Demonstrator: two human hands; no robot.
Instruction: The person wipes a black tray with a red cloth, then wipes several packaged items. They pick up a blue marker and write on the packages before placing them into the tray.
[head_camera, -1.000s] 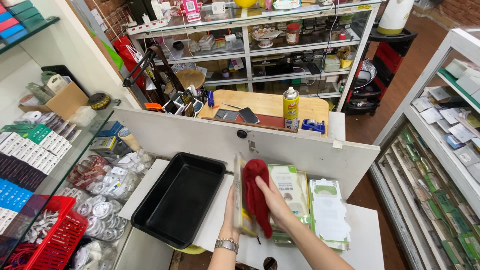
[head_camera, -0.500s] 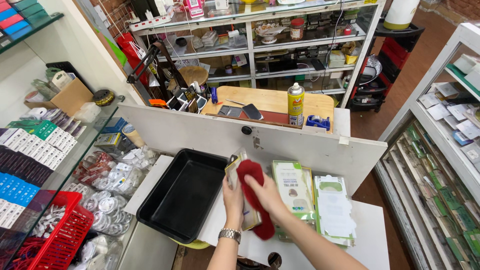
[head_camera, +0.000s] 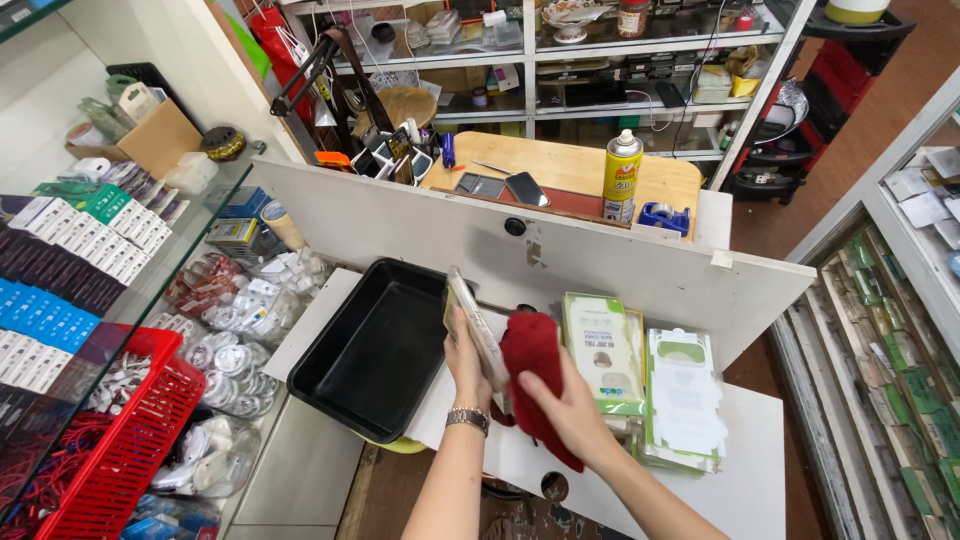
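Note:
My left hand (head_camera: 467, 360) holds a thin clear-wrapped flat package (head_camera: 477, 326) upright on edge above the white counter (head_camera: 730, 480). My right hand (head_camera: 570, 408) grips a red cloth (head_camera: 533, 372) and presses it against the package's right face. A watch sits on my left wrist. Just left of my hands lies an empty black tray (head_camera: 372, 350). To the right of the cloth stand two stacks of green-and-white flat packages (head_camera: 605, 352), the second stack (head_camera: 685, 395) further right.
A white partition board (head_camera: 600, 255) rises behind the counter; beyond it a wooden table (head_camera: 560, 170) carries phones, a yellow spray can (head_camera: 622, 172) and a blue tape dispenser (head_camera: 665, 217). A glass case with boxes and a red basket (head_camera: 120, 440) stands left, shelves right.
The package has been tilted up from lying flatter to standing on edge. The red cloth has shifted down and to the right along it.

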